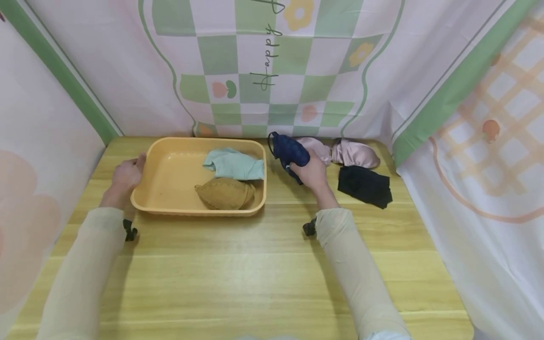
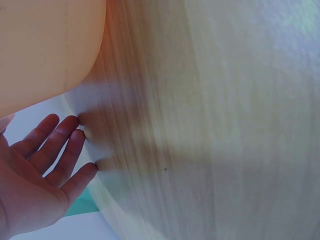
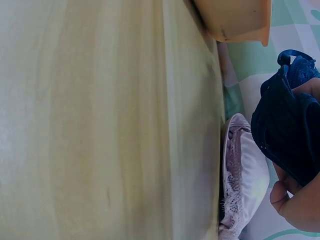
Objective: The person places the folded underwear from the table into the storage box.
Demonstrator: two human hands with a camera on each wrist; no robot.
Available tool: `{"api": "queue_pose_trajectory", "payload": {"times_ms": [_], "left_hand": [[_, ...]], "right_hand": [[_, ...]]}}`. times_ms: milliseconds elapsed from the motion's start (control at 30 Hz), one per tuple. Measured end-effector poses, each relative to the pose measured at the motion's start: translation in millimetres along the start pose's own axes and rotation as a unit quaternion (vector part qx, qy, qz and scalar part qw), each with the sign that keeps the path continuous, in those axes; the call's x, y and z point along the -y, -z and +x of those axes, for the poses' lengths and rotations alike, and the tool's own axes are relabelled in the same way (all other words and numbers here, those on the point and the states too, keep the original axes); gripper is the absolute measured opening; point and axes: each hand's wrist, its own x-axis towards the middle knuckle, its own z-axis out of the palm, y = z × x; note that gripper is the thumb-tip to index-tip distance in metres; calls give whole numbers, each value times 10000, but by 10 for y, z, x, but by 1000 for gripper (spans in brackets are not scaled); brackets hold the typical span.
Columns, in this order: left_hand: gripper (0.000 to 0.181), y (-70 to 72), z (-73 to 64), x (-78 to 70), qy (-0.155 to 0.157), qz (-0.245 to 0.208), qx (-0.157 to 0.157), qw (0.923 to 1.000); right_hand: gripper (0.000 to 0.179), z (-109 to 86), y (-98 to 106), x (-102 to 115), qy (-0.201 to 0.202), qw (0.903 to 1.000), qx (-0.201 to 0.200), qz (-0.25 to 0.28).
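While the left hand (image 1: 128,174) was at the left end of a yellow tub (image 1: 170,211), its fingers were loose and spread out. Its thumb was up by the rim, but most of it was out of sight in the left wrist view, so I could not tell if it pressed there.

The tub sat along the far edge of the wooden tabletop (image 1: 221,274), near the far left corner. On the tub's right side, a pale green cloth (image 1: 235,164) lay at the back and a mustard bra (image 1: 225,193) lay in front.

Just right of the tub, near the far edge, the right hand (image 1: 312,171) gripped a dark blue bra (image 1: 291,150) with its fingers and thumb, up off the wood. Next came a shiny pink bra (image 1: 356,153) with lace, partly behind that hand, by the far right corner. A black cloth (image 1: 365,185) lay in front of it, near the right edge.
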Motion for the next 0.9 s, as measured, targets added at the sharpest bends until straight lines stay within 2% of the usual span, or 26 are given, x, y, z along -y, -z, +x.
{"api": "queue_pose_trajectory", "payload": {"times_ms": [467,900], "left_hand": [[93,15,-5,-16,-15,48,2,10000],[91,11,-3,-24,57,-2,62,10000]], "right_hand": [[69,-8,79,203,55,9999,-82,131],[65,-23,103,461,176,9995,-42,260]]}}
